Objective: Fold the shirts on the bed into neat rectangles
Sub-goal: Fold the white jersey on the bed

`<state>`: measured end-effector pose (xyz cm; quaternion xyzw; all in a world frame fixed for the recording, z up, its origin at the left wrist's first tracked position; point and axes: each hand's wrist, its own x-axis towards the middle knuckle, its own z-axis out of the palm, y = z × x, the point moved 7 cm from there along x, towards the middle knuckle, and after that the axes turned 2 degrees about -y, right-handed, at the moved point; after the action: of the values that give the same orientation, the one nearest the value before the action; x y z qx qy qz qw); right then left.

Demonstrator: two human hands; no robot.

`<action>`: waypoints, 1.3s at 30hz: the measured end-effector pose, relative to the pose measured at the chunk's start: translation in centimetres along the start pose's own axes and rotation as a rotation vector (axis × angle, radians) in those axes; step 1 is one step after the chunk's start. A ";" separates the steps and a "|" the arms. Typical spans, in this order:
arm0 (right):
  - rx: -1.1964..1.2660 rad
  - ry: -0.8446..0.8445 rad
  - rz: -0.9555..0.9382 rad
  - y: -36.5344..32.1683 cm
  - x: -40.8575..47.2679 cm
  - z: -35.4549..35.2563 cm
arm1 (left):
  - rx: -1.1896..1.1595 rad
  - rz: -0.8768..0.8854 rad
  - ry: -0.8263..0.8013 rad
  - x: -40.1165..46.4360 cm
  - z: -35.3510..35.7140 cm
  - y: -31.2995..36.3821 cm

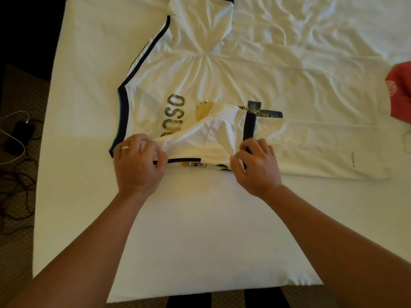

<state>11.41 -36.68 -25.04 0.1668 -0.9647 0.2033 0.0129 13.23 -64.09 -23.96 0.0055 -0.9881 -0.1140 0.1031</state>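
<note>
A white jersey [222, 81] with dark trim and cracked lettering lies back-up across the bed, its collar to the left and its hem to the right. One sleeve [213, 134] is turned over onto the back. My left hand [139, 162] pinches the near fold of that sleeve at its shoulder end. My right hand [255, 164] pinches the sleeve's dark cuff end. The other sleeve [200, 21] points toward the far side of the bed.
The white bed sheet [200, 230] spreads under everything and is wrinkled at the far right. A red garment [400, 92] lies at the right edge. On the carpet left of the bed sit a dark phone [19, 137] and tangled cables [15, 187].
</note>
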 end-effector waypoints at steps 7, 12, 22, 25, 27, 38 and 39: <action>-0.156 -0.310 0.137 0.1 3.1 4.7 | 0.067 0.150 -0.403 0.5 6.2 4.7; -0.223 -0.433 0.101 2.7 2.4 6.2 | 0.172 0.201 -0.493 -0.4 8.0 2.7; -0.145 -0.484 0.056 8.1 -2.1 1.0 | 0.164 0.388 -0.412 -0.8 5.1 8.4; -0.214 -0.488 0.124 12.9 -5.8 -2.3 | 0.225 0.432 -0.533 -1.7 6.3 10.8; -0.280 -0.468 0.160 15.9 -7.7 -4.0 | 0.267 0.359 -0.596 -1.6 6.9 11.2; -0.445 -0.566 0.263 24.9 -10.8 -6.6 | 0.264 0.336 -0.629 -1.8 8.1 11.9; -0.450 -0.566 0.251 24.9 -10.7 -6.7 | 0.265 0.339 -0.633 -1.8 8.0 11.8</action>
<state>13.11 -9.21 -29.50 0.0898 -0.9635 -0.0678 -0.2429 13.47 -50.71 -29.22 -0.1802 -0.9641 0.0375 -0.1914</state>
